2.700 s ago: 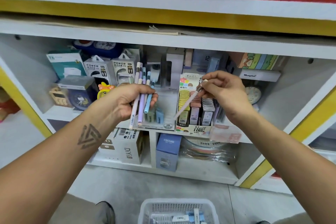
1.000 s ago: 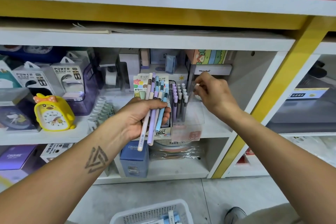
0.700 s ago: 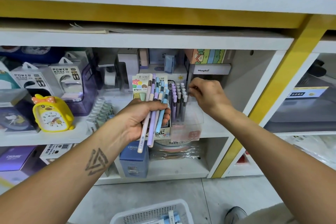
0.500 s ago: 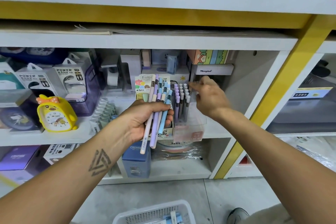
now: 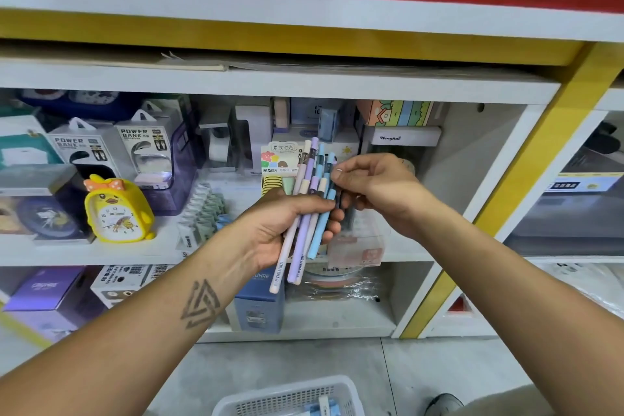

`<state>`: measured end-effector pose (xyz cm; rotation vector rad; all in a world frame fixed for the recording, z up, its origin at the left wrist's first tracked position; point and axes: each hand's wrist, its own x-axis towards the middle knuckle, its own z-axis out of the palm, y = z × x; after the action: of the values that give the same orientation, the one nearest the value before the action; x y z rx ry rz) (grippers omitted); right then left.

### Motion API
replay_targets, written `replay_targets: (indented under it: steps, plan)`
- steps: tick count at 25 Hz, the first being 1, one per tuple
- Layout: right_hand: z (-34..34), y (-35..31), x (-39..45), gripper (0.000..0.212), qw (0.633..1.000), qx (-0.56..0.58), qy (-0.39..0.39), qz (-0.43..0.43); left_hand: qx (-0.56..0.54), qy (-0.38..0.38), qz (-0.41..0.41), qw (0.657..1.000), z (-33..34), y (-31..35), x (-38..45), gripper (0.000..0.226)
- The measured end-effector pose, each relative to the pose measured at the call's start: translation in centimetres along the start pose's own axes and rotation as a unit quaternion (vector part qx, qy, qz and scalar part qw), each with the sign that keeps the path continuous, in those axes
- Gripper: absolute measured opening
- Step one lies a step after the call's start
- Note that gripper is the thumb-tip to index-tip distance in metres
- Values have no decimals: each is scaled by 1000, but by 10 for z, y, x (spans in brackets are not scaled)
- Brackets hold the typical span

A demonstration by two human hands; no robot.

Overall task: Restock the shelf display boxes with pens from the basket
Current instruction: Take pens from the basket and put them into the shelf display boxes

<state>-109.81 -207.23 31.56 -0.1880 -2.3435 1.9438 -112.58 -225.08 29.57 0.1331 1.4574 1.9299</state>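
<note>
My left hand (image 5: 287, 223) grips a bundle of pastel pens (image 5: 305, 240), white, lilac and blue, held upright in front of the middle shelf. My right hand (image 5: 374, 189) has come to the bundle's top right and pinches the upper end of one blue pen (image 5: 329, 172) with thumb and forefinger. Behind the hands stands the clear plastic display box (image 5: 361, 246) on the shelf edge, mostly hidden; the pens inside it are covered by my fingers. The white mesh basket (image 5: 290, 397) sits on the floor below, with some blue stock in it.
A yellow chick alarm clock (image 5: 116, 213) and power bank boxes (image 5: 141, 145) fill the shelf to the left. A colourful card display (image 5: 278, 162) stands just behind the pens. A blue box (image 5: 260, 300) sits on the lower shelf. A yellow upright post (image 5: 526, 179) bounds the bay on the right.
My right hand has left the display box, with no pen in it now, and moved left to the bundle, where it pinches a blue pen. My left hand has kept its grip.
</note>
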Motion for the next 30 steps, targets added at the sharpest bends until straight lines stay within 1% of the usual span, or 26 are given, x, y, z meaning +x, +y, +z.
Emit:
replay_targets:
  steps: [2,4,5,6,8,10,11,12,15,17,21,25,30]
  plan:
    - [-1,-3,2,13,998,59,29,0,-11,4,4,1000,1,1,-1,18]
    - [-11,-7,8,11,988,104,110,-17,-33,31,6,999,-2,4,0,21]
    - [-17,-8,10,12,984,85,155,-38,-39,49,6,998,-5,5,0,19]
    - [-24,-9,12,13,979,28,190,-66,-39,65,6,997,-7,6,0,16]
    - [-34,-4,12,12,956,-154,217,-123,-24,82,6,996,-12,8,-1,15]
    - [-40,3,10,13,914,-313,204,-160,-16,83,6,996,-13,7,0,16]
    - [-43,7,9,13,899,-354,194,-169,-16,81,7,997,-12,6,0,16]
    - [-45,10,10,12,891,-374,188,-174,-16,80,7,997,-10,6,1,15]
    - [-50,18,12,9,890,-382,181,-171,-21,72,9,997,-4,4,2,10]
    - [-49,21,13,9,891,-389,161,-169,-18,67,7,998,-1,2,2,9]
    - [-44,27,16,7,877,-432,127,-169,-12,62,4,998,0,1,2,7]
    - [-41,27,19,6,873,-440,123,-173,-13,60,2,998,-1,1,2,5]
    - [-45,27,25,5,869,-445,136,-167,-9,56,-4,998,-3,0,1,7]
